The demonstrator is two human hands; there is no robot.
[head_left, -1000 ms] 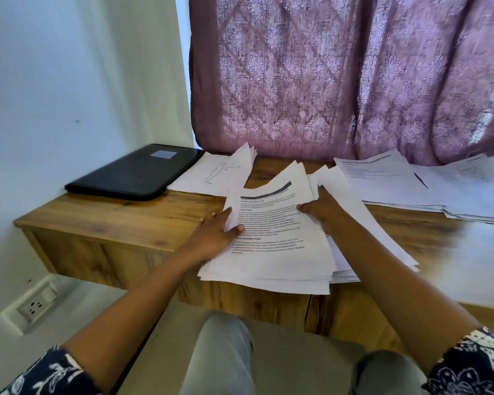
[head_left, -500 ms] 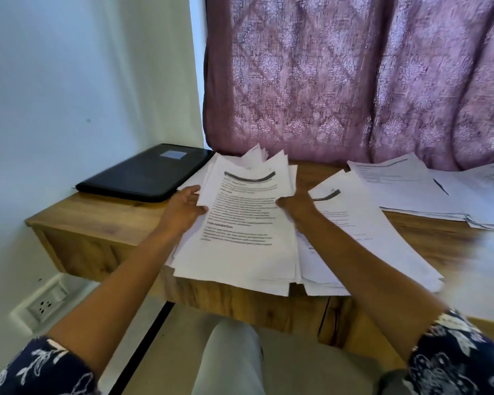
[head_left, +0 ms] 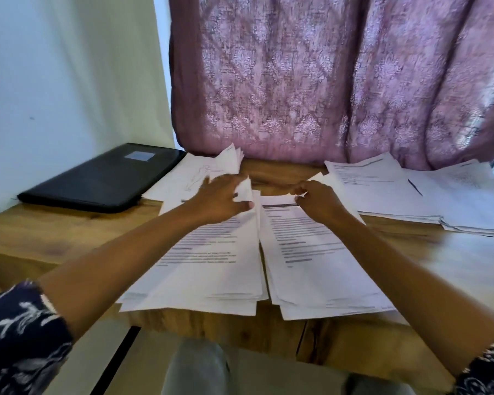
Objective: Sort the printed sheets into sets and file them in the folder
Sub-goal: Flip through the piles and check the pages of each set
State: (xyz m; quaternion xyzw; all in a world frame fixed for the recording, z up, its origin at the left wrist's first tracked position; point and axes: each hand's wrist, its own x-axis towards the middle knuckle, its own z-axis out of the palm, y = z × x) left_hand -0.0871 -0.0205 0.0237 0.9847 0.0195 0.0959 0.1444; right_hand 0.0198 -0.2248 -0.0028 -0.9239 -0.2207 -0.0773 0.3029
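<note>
Folder [head_left: 103, 181] lies at the counter's [head_left: 54, 238] back-left corner, nearer the left hand [head_left: 220, 199], which pinches the far edge of the left stack [head_left: 211, 266]; the right hand [head_left: 318, 199] pinches the right stack [head_left: 311, 266] likewise. Both stacks run lengthwise front-to-back at the front edge.

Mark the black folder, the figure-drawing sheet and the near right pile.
black folder [head_left: 97, 181]: head view, middle of its cover.
figure-drawing sheet [head_left: 198, 173]: head view, on the drawn outline.
near right pile [head_left: 311, 260]: head view, top sheet's printed text.
</note>
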